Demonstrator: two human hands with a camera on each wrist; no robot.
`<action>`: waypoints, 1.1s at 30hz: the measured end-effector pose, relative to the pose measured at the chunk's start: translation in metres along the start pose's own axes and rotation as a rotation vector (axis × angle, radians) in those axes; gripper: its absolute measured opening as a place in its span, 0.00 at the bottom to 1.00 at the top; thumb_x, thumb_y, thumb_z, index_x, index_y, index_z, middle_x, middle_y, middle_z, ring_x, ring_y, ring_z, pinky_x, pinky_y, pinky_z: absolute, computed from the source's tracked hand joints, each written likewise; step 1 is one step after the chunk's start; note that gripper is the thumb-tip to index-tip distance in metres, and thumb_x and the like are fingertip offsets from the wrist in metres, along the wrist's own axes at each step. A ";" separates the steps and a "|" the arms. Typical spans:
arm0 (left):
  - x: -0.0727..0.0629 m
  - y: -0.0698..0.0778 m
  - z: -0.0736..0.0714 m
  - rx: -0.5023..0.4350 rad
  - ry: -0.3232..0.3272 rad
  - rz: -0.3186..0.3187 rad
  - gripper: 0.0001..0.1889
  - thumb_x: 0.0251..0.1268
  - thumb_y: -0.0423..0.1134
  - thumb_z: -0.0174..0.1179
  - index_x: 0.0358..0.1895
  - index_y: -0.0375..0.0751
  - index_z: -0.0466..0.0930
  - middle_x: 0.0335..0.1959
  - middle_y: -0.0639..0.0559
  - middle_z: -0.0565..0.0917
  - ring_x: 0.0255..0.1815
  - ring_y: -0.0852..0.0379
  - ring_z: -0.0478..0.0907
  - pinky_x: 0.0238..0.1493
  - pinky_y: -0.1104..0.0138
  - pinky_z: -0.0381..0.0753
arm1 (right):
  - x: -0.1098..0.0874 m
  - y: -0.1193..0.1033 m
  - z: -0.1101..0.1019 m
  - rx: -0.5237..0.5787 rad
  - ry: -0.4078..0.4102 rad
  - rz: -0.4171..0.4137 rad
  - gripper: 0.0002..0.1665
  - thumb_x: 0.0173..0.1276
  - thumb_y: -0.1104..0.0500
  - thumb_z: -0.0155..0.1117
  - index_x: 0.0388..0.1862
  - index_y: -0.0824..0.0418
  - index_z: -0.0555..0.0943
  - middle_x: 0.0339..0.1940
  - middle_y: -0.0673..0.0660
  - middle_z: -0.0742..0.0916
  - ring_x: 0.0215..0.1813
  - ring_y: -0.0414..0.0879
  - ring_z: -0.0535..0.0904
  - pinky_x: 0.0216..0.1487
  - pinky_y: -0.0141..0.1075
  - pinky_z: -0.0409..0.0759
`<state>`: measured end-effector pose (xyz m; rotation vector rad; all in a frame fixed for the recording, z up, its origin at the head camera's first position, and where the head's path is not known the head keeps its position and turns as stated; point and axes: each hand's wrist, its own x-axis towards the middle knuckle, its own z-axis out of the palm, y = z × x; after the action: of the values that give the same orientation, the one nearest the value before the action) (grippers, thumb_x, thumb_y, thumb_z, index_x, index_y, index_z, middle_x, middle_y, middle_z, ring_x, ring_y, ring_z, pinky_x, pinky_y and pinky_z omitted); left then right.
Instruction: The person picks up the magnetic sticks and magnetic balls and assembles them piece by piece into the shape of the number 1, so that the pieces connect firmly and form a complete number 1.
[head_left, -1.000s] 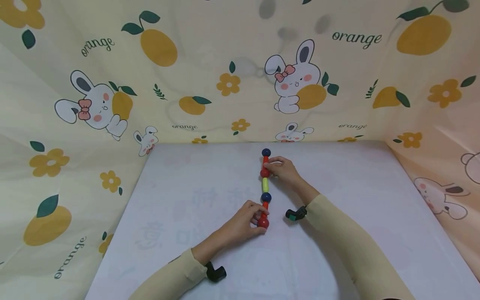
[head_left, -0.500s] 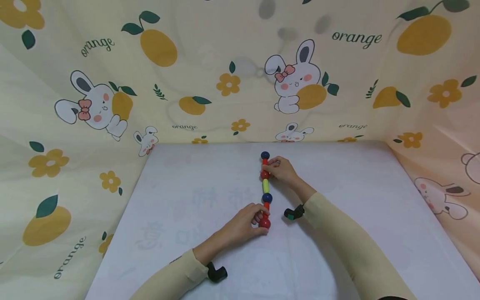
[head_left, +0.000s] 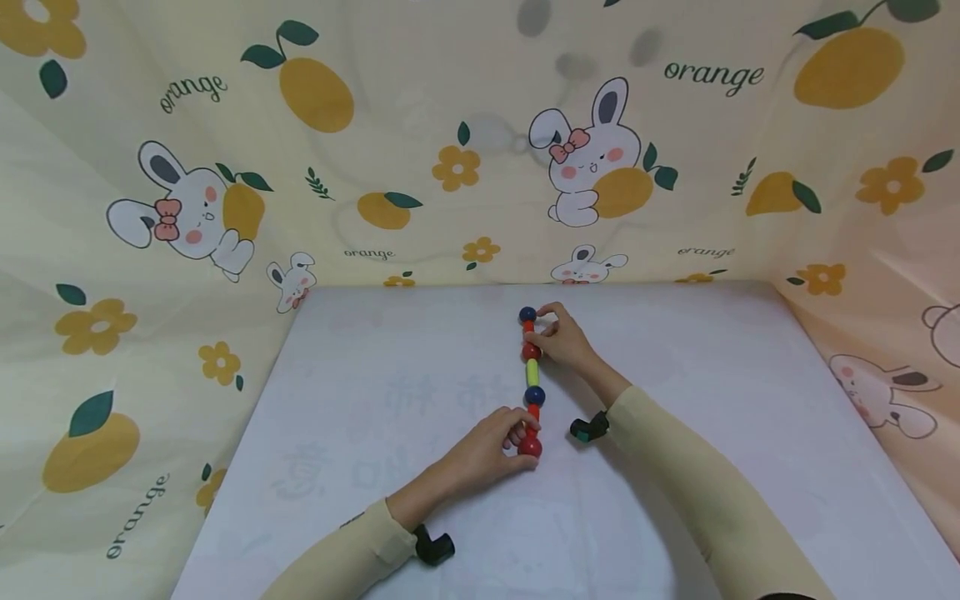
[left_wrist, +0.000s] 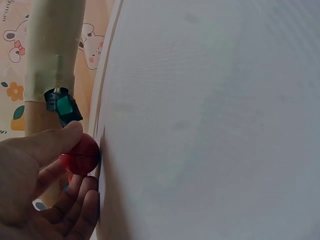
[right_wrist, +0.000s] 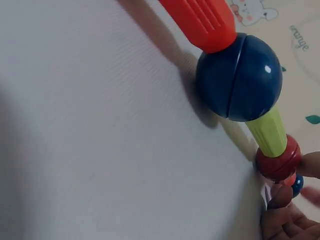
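Observation:
A line of balls and ribbed rods runs away from me on the white table. At its near end is a red ball (head_left: 529, 447), which my left hand (head_left: 491, 442) holds between thumb and fingers, as the left wrist view confirms. Beyond it come an orange-red rod (head_left: 533, 412), a blue ball (right_wrist: 240, 80) and a yellow-green rod (right_wrist: 268, 132). My right hand (head_left: 568, 342) pinches the chain at the second red ball (head_left: 531, 352), with its index finger reaching to the far blue ball (head_left: 528, 314). Another orange-red rod (head_left: 528, 327) joins those two balls.
The white table (head_left: 360, 350) ends at a cream curtain (head_left: 420, 92) printed with rabbits and oranges, at the back and both sides. A small black wrist camera (head_left: 433, 546) sits at the left sleeve and another camera (head_left: 590, 427) at the right.
The far end of the chain has shifted slightly toward me and left. My right index finger has stretched out to the far blue ball. My left hand has barely moved.

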<state>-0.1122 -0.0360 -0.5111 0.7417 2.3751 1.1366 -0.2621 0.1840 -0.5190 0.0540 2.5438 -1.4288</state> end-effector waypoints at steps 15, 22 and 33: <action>-0.001 0.004 -0.001 0.011 -0.014 0.022 0.22 0.69 0.43 0.76 0.63 0.50 0.83 0.48 0.60 0.79 0.47 0.64 0.79 0.53 0.71 0.81 | -0.011 0.019 -0.019 -0.041 -0.240 -0.216 0.24 0.80 0.53 0.69 0.71 0.51 0.80 0.56 0.61 0.87 0.48 0.53 0.83 0.45 0.39 0.84; 0.000 0.003 0.001 0.011 -0.003 0.012 0.22 0.69 0.44 0.76 0.63 0.51 0.83 0.47 0.61 0.79 0.47 0.64 0.79 0.52 0.71 0.81 | -0.013 0.020 -0.017 -0.058 -0.219 -0.239 0.20 0.79 0.54 0.70 0.67 0.53 0.84 0.54 0.60 0.87 0.47 0.53 0.82 0.43 0.38 0.84; 0.000 0.008 0.009 0.080 0.054 -0.021 0.22 0.68 0.46 0.77 0.63 0.53 0.83 0.44 0.60 0.78 0.44 0.63 0.76 0.44 0.72 0.78 | -0.022 0.022 -0.008 -0.058 -0.114 -0.219 0.18 0.78 0.52 0.71 0.64 0.51 0.86 0.53 0.56 0.88 0.50 0.52 0.82 0.49 0.40 0.82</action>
<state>-0.1049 -0.0267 -0.5097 0.7197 2.4802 1.0710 -0.2394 0.2041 -0.5286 -0.3161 2.5580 -1.3867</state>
